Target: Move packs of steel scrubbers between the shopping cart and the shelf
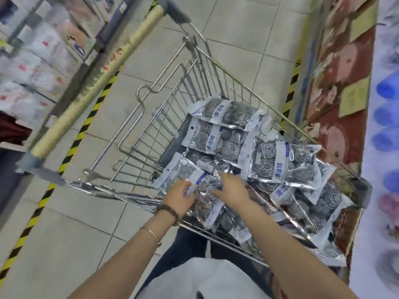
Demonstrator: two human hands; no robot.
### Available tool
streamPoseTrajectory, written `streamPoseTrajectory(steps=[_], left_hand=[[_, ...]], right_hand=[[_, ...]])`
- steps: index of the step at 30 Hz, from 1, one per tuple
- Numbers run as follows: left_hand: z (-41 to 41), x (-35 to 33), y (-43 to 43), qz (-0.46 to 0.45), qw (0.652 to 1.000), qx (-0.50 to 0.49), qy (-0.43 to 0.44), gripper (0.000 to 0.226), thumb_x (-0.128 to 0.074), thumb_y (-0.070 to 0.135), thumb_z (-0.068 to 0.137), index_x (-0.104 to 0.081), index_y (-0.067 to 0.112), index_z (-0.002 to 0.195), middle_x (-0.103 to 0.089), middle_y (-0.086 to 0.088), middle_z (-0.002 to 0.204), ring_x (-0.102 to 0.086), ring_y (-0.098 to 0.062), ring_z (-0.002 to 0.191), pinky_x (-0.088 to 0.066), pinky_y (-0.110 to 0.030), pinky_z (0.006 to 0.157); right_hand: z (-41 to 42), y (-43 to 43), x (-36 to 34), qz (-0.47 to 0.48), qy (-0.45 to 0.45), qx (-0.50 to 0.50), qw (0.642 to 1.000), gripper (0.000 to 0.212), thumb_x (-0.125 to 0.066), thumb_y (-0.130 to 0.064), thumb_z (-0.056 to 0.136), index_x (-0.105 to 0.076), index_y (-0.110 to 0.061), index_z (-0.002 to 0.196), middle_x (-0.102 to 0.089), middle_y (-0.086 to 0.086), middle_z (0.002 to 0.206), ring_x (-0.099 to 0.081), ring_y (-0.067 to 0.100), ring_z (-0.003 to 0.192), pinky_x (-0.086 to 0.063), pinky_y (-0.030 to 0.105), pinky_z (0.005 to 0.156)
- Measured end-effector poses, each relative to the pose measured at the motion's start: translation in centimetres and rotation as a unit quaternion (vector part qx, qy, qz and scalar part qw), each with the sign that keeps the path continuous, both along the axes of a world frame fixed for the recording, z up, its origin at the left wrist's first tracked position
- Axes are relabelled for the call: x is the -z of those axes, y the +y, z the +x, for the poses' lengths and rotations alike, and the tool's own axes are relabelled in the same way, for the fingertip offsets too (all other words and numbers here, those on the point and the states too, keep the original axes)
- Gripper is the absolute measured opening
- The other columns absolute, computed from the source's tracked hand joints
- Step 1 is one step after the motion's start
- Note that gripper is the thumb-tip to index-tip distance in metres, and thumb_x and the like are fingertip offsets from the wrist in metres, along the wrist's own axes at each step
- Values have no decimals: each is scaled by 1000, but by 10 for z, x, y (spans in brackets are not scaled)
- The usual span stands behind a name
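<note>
My left grip [179, 197] pinches a scrubber pack [204, 201] at the near left of the cart [121, 192]; my right grip [232, 190] rests on it, fingers straight.

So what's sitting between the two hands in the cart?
One scrubber pack, its white-and-blue label up, lies between the left hand and right hand, as the head view shows.

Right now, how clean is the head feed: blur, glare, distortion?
Head view: side shelves smear with motion blur, the cart rim ghosts; wide-angle lens skews the floor tiles; scrubber packs throw foil glare, labels legible; left hand and right hand reasonably sharp.
</note>
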State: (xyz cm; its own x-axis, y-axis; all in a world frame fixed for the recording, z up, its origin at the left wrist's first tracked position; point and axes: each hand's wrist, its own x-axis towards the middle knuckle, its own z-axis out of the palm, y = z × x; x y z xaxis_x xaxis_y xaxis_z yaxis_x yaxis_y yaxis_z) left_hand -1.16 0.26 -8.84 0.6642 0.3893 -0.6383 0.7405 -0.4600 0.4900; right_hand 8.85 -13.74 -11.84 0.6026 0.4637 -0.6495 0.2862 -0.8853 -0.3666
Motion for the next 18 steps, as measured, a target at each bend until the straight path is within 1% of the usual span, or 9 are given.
streamPoseTrajectory(steps=[2,4,6,8,10,12,14,16,18], left_hand=[[1,2,3,-18,999,-36,2,42,-57,29,89,-48,17,129,-51,0,130,-54,-3,82,-45,-17,71],[1,3,6,-28,998,-63,-3,42,-58,25,89,-49,15,129,-51,-2,132,-56,-13,107,-45,-25,89],[2,5,10,-33,995,-93,-9,38,-58,20,88,-52,14,125,-54,-3,128,-53,-17,112,-43,-28,95],[0,7,14,-34,989,-142,-18,35,-59,16,87,-54,16,122,-56,0,120,-54,-14,105,-45,-27,89],[-1,8,15,-40,976,-210,-46,33,-61,15,86,-55,18,118,-58,2,117,-57,-14,103,-50,-30,87],[-1,4,13,-24,957,-277,-80,32,-63,16,84,-55,20,115,-58,1,119,-58,-14,99,-51,-28,81],[1,-2,13,-6,934,-338,-112,40,-67,20,82,-51,18,119,-53,1,124,-53,-14,108,-44,-24,85],[4,-7,13,-72,919,-371,-112,64,-71,26,78,-40,15,133,-45,1,131,-47,-16,115,-42,-31,95],[6,-11,9,-177,907,-372,-86,67,-71,26,77,-37,18,134,-50,-1,128,-54,-21,109,-45,-43,96]], right_hand=[[1,10,14,-36,23,-10,999,87,-69,-57,75,-34,-13,141,-54,9,132,-55,26,115,-47,46,94],[-3,14,24,-68,26,-21,997,86,-68,-69,66,-46,-14,129,-62,2,119,-60,21,106,-48,46,92],[-6,16,27,-71,61,-6,996,71,-70,-63,68,-55,-13,117,-64,1,105,-62,17,94,-52,39,85],[-5,16,24,-54,97,15,994,62,-74,-52,70,-57,-13,115,-65,0,100,-62,14,83,-54,32,76],[0,12,17,-34,94,27,995,58,-77,-47,70,-58,-15,114,-66,-2,90,-59,11,68,-54,32,69],[4,2,7,-4,85,53,995,56,-79,-45,69,-57,-19,114,-64,-5,80,-55,9,59,-53,31,63],[7,-11,-3,52,89,116,988,49,-80,-44,69,-54,-26,106,-63,-7,82,-58,13,62,-52,32,62],[9,-18,-15,145,126,207,959,45,-82,-35,70,-55,-19,101,-63,-6,86,-60,16,71,-53,29,63],[8,-14,-27,212,163,251,930,34,-81,-23,73,-57,-14,96,-62,-6,82,-58,13,72,-47,14,58]])
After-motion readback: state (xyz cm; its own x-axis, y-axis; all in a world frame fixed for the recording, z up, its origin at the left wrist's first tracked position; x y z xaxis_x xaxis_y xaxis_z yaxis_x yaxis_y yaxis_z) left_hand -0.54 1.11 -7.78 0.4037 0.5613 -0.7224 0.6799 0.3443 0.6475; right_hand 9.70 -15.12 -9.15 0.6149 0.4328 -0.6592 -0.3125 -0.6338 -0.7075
